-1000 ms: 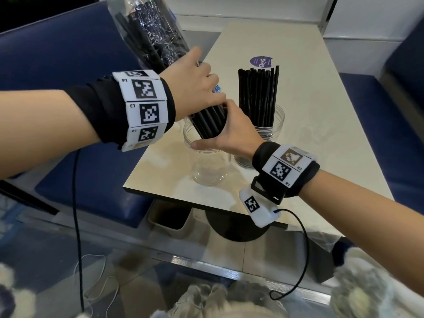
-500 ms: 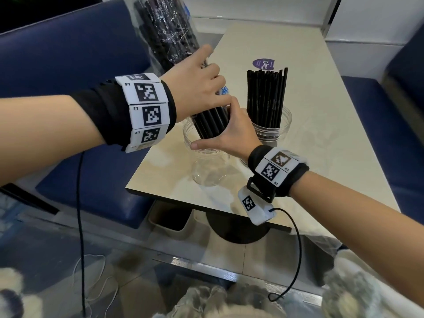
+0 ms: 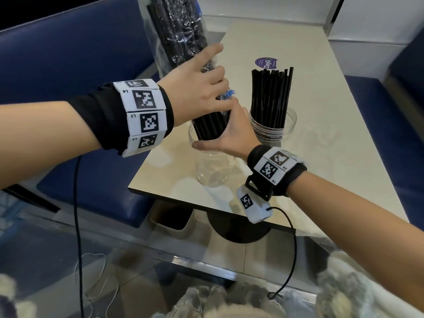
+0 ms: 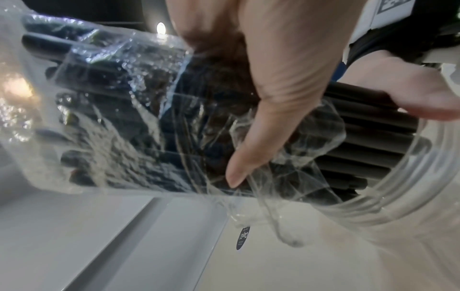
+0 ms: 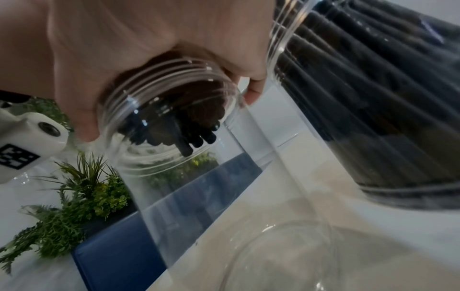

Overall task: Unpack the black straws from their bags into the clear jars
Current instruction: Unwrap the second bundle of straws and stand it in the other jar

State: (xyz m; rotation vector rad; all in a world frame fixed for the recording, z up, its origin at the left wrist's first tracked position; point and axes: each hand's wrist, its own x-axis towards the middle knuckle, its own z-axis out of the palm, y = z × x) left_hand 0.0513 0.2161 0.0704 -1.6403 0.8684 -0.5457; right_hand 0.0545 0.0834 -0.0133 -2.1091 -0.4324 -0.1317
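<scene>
Two jars on the table [image 3: 316, 125]: near jar [image 3: 212, 171] empty, far jar [image 3: 273, 129] at its 1 o'clock holds straws. Left hand [image 3: 197, 88] grips the bag [image 3: 176, 35]; straw bundle [image 3: 210, 127] pokes into the near jar's mouth. Right hand [image 3: 231, 134] curls round bundle and rim.

Two jars on the counter [image 3: 321, 157] near its left front corner: the near jar [image 3: 212, 171] in front and left, the far jar [image 3: 274, 131] behind and right, loaded with upright straws [image 3: 270, 97]. Bag of straws [image 3: 179, 35] tilts up-left above the near jar, bare straw ends [image 3: 210, 127] entering its mouth. Left hand [image 3: 202, 90] round the bag above, right hand [image 3: 231, 134] round the bare ends at the rim; sticker [image 3: 266, 63] behind the far jar.
</scene>
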